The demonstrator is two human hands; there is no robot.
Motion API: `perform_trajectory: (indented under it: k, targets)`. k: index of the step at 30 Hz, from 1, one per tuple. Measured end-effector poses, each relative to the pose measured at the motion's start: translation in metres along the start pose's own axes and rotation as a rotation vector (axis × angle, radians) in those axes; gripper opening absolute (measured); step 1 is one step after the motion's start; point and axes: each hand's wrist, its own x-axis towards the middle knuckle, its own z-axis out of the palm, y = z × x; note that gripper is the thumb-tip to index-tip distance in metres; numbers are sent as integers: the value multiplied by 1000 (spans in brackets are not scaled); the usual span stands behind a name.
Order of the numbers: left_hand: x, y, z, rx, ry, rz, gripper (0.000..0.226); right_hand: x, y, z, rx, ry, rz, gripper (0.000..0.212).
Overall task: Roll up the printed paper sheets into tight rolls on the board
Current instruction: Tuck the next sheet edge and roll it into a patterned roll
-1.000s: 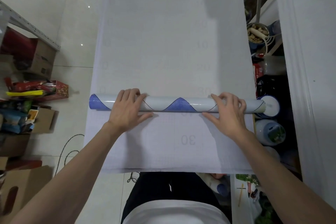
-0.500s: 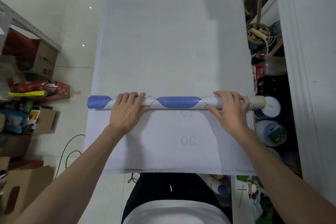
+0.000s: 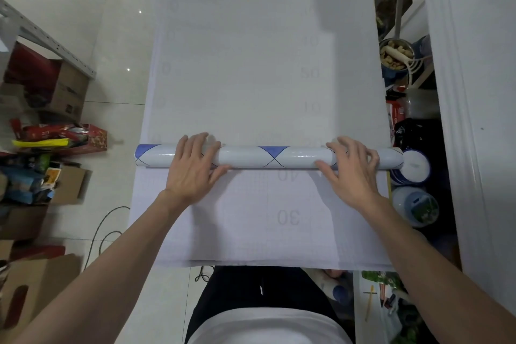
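Observation:
A long white paper roll (image 3: 268,157) with blue diamond markings lies crosswise on the flat sheet (image 3: 251,70), which covers the board and shows faint grid lines and numbers. My left hand (image 3: 192,167) rests on the roll's left part, fingers laid over its top and thumb against its near side. My right hand (image 3: 351,170) lies the same way on the right part. The roll's left end overhangs the sheet's edge a little. Unrolled sheet stretches away from me beyond the roll, and more of it lies between the roll and my body.
Cardboard boxes (image 3: 64,86) and packets crowd the floor at left, beside a grey metal rack (image 3: 47,39). A cable (image 3: 103,229) lies on the tiles. At right, jars (image 3: 416,207), a white lid (image 3: 413,167) and a bowl of peanuts (image 3: 396,56) sit beside a white wall panel.
The roll has turned under my palms and shifted slightly away from me; the blue markings have rotated to new positions. Both hands stayed on it.

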Motion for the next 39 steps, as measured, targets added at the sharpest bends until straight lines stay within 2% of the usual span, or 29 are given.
perform_trajectory:
  k: [2, 4, 9, 14, 20, 22, 25, 31, 36, 39]
  targets:
    - [1, 0, -2, 46, -3, -5, 65, -1, 1, 3, -12, 8, 10, 60]
    - [4, 0, -6, 59, 18, 1, 63, 1, -1, 1, -55, 7, -2, 63]
    - [7, -2, -6, -32, -17, -3, 50, 3, -5, -4, -55, -24, 13, 52]
    - [7, -5, -6, 8, 3, 42, 57, -2, -6, 1, -69, -10, -1, 68]
    - [10, -4, -10, -9, -3, 86, 54, -1, -9, -4, -13, -5, 9, 50]
    - [5, -4, -8, 8, -6, 87, 52, -5, -6, 0, -16, -5, -4, 55]
    - [2, -4, -8, 48, -11, 75, 64, -4, -6, 0, -60, -1, -18, 65]
    - [7, -5, -10, -35, -26, 40, 53, 2, -9, -3, -13, 4, -12, 51]
    - [9, -5, -8, 0, 4, 62, 58, -1, -7, 0, -70, -2, -28, 70]
    - [10, -5, -10, -15, 8, 69, 51, 4, -9, -6, -49, -3, -20, 58]
